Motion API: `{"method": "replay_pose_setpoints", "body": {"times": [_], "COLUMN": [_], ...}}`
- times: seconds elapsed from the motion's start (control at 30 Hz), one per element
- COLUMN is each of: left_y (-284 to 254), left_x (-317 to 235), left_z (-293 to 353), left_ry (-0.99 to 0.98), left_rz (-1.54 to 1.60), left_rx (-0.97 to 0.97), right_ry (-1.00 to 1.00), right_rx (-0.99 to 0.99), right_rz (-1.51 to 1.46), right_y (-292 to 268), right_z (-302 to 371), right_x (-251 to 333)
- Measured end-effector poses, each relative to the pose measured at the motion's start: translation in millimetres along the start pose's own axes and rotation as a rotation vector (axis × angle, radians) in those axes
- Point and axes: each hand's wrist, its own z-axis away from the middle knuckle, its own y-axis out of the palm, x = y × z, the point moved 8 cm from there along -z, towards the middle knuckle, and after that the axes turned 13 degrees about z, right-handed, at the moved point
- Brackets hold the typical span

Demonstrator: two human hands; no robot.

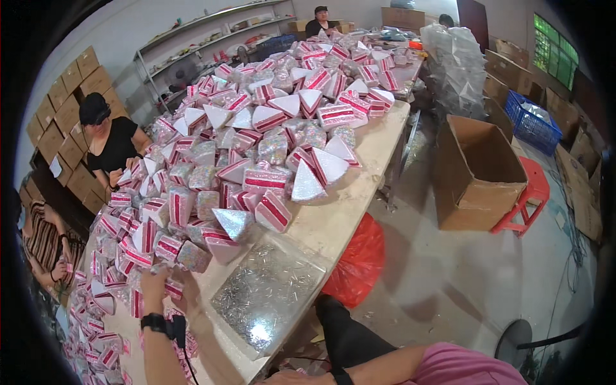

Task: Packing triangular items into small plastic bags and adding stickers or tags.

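My left hand [154,285] reaches from the lower edge into a heap of wrapped cake-slice-shaped pieces [266,179]. These are white and glittery wedges with pink-red bands, in clear film. The fingers point down among the pieces, against a small banded slice [173,289]; their tips are hidden, so I cannot tell whether they grip it. Down at the bottom edge, my right hand [289,377] is low beside the table's near edge and mostly cut off; its fingers do not show clearly. Between the hands lies a shallow clear tray [266,292] with many small shiny metal-like bits.
The heap covers most of the long pale table [350,212]. A red plastic bag [356,263] hangs under its right edge. An open carton [478,173] rests by a red stool [529,192]. Co-workers [109,141] sit along the left and far sides.
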Motion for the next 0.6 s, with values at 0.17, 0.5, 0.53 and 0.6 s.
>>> {"method": "replay_pose_setpoints", "body": {"times": [0.17,0.5,0.53,0.6], "left_y": [-54.5,-53.0,-39.3,-27.8], "left_x": [-29.6,-4.6,-19.9,-24.5], "left_z": [64.4,294.5,302.0,310.7], "left_ry": [0.181,0.07,0.06,0.007], "left_rz": [0.835,1.977,1.963,1.927], "left_rx": [0.006,-0.017,0.06,0.16], "right_ry": [0.008,0.025,-0.03,-0.086], "right_rx": [0.082,0.359,0.237,0.099], "right_rz": [0.0,0.065,-0.012,-0.105], "right_y": [18.1,41.5,31.8,10.3], "right_z": [-1.8,-10.0,-9.1,-11.7], "right_x": [-1.1,31.8,34.9,43.6]}}
